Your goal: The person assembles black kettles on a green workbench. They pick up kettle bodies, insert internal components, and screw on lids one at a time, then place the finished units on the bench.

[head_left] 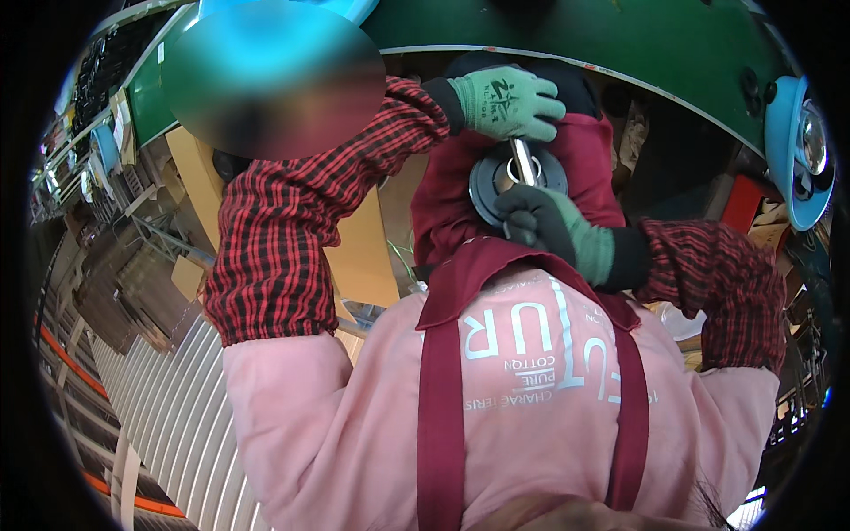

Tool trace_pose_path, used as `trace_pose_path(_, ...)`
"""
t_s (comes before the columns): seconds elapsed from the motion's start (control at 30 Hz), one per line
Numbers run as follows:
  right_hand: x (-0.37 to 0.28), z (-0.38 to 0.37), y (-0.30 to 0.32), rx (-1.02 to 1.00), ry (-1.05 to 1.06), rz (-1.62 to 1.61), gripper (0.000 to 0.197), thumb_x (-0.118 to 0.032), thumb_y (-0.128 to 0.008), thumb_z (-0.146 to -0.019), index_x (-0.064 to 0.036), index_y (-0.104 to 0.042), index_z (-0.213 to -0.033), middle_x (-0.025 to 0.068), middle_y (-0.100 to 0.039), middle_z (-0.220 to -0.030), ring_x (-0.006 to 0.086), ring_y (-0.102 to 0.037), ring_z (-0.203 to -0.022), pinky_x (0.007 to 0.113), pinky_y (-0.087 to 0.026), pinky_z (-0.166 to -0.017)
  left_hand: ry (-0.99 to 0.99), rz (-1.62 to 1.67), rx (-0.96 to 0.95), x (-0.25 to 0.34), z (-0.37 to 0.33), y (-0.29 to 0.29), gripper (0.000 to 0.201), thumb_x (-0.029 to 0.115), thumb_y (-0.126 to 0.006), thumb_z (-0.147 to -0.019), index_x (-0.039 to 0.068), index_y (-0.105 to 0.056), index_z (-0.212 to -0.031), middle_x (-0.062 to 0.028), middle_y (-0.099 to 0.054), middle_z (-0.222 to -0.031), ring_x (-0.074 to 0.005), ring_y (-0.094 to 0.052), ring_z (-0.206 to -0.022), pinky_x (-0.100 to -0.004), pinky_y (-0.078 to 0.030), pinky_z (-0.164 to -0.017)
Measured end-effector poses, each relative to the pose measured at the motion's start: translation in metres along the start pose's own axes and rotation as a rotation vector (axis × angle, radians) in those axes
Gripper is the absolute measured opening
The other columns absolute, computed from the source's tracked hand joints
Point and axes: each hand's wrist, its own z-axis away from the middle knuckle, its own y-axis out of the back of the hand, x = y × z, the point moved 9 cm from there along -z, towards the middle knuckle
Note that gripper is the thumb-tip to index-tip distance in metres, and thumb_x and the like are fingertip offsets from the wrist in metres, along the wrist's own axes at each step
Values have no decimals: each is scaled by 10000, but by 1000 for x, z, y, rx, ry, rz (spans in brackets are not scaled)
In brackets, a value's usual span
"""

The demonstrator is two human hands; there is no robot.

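Note:
I hold a round dark grey disc (pixel 492 181) with a shiny metal shaft (pixel 523 160) through its middle, close against my maroon apron (pixel 531 142). My left hand (pixel 506 103), in a green knit glove, is closed over the top end of the shaft. In a green glove with a dark palm, my right hand (pixel 551 230) grips the disc's lower edge and the base of the shaft. Both forearms wear red-and-black plaid sleeves. The disc's lower right part is hidden behind my right hand.
A green worktable (pixel 620 44) curves across the top. A light blue round part with a metal centre (pixel 801 142) sits at its right end. A tan cardboard box (pixel 363 257) and a ribbed pale sheet (pixel 177 416) lie to my left. A blurred patch covers the upper left.

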Motion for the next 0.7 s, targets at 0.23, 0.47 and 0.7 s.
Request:
trace_pose_path(0.23,-169,116,18,91,652,1066,363,-368,-565,-1092,-69,-754,-1172,31,-701,-875,50,-645,-716,201,-452,-532,888,56,733,-10,88,74,873,272,-876,-791,84,-472,-1542,-140,-550,-1459,-359,-558,-1307,-477,-470,-1097)
trace_pose_path(0.47,-371,92,205,900,1182,872,471,-533,-695,-996,-65,-739,-1009,7,-697,-871,123,-651,-768,300,-512,-686,811,449,345,101,58,28,989,386,-979,-676,117,-557,-1529,-186,-489,-1594,-416,-438,-1496,-530,-327,-1276)
trace_pose_path(0.7,-289,168,124,1128,1507,1390,486,-272,-698,-997,-8,-579,-1388,183,-608,-1163,344,-636,-1024,438,-554,-877,788,238,857,132,63,115,814,258,-1031,-629,100,-667,-1340,-180,-580,-1465,-396,-555,-1394,-513,-490,-1154)
